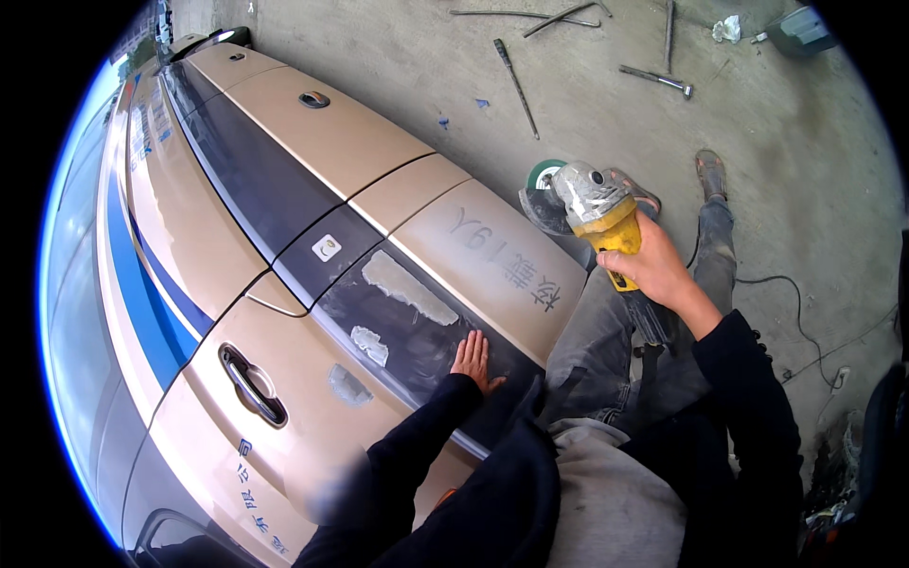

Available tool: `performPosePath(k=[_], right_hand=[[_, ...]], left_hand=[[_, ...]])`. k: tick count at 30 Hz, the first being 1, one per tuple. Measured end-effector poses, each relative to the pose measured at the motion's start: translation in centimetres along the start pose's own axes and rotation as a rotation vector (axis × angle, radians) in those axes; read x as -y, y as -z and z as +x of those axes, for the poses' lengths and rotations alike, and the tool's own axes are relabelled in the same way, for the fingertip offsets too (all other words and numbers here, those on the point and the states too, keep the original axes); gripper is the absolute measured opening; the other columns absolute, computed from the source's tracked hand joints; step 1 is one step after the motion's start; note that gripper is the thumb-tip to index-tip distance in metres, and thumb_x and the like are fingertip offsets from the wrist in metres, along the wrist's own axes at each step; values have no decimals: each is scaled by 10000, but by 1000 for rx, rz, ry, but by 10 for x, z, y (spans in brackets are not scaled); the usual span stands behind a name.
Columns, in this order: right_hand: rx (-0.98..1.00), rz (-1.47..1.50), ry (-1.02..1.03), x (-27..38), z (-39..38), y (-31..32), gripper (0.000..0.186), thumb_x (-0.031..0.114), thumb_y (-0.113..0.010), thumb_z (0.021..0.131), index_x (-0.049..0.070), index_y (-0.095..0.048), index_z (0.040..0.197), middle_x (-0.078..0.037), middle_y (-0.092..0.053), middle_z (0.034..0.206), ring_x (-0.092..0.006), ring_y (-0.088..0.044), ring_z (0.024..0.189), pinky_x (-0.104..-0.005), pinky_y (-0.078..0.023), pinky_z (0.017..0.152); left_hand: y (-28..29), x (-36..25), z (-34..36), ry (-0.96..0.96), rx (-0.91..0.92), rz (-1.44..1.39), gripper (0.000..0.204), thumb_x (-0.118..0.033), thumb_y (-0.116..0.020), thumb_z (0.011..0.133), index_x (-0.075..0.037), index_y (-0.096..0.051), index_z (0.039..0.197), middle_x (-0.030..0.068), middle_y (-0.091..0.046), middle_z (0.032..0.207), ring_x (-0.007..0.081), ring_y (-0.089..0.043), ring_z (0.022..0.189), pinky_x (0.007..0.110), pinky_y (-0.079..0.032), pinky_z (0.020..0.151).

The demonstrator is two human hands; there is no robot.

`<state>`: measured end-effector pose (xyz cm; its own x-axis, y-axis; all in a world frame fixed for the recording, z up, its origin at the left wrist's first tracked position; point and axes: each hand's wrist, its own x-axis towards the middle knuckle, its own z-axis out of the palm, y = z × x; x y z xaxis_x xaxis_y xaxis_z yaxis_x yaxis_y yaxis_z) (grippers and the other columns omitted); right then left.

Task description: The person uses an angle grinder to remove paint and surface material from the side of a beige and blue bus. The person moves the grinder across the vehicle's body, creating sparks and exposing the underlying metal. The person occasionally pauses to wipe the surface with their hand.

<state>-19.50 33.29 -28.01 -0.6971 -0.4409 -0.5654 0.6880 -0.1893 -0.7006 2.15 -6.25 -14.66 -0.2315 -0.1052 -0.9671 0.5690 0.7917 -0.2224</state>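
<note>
Yellow-bodied angle grinder (615, 232) is in my right hand (653, 265), fingers wrapped round the body behind the grey metal head. Head points away from me, green-rimmed disc (545, 174) at its far left, dark guard (543, 212) on the near side of the disc. In view, the disc sits over the concrete floor (606, 104), just past the beige lower panel (492, 246). Can't tell if it's spinning.

Left hand (476, 363) holds nothing: palm down, fingers straight and nearly together, laid on the dark grey band (303, 180) along the vehicle side. Just beyond those fingertips is a long, ragged pale patch (412, 289) in the dark paint. Smaller pale patch (369, 346) to the left, same band; a greyish patch (350, 386) sits on the beige door, near the door handle (252, 386). Small white sticker (327, 248) on the band, farther off.

On the floor, well apart from both hands: hammer (660, 79), slim dark tool (516, 88), some rods (525, 14). Dark cord (793, 293) curves over the concrete on my right.
</note>
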Motion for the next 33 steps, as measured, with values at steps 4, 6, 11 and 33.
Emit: performPosePath(k=[4, 6, 11, 33], right_hand=[[-13, 41, 12, 0, 4, -8, 545, 173, -782, 805, -21, -554, 1260, -139, -685, 1121, -251, -659, 1040, -372, -498, 939], [-15, 41, 12, 2, 6, -10, 548, 172, -783, 799, -22, -557, 1258, -141, -686, 1133, -253, -661, 1045, -372, -498, 942], [1, -9, 7, -1, 12, -18, 563, 171, -783, 794, -13, -563, 1278, -142, -696, 1146, -258, -665, 1060, -370, -497, 952], [50, -54, 44, -2, 18, -42, 548, 148, -776, 796, -6, -557, 1273, -138, -696, 1130, -257, -661, 1039, -370, -501, 943]], left_hand=[[8, 38, 8, 86, -41, 13, 1054, -753, -453, 916, 26, -239, 1593, 175, -176, 1691, 311, -123, 1577, 451, -92, 1275], [17, 86, 19, 242, -77, -21, 1035, -733, -461, 926, 22, -230, 1595, 169, -191, 1688, 303, -123, 1578, 457, -85, 1275], [48, 203, 25, 556, -228, 15, 1025, -717, -486, 928, 17, -232, 1596, 174, -179, 1691, 287, -103, 1583, 464, -84, 1272], [46, 228, 9, 590, -322, 3, 1027, -716, -494, 924, 27, -248, 1590, 173, -202, 1685, 282, -117, 1581, 464, -86, 1273]])
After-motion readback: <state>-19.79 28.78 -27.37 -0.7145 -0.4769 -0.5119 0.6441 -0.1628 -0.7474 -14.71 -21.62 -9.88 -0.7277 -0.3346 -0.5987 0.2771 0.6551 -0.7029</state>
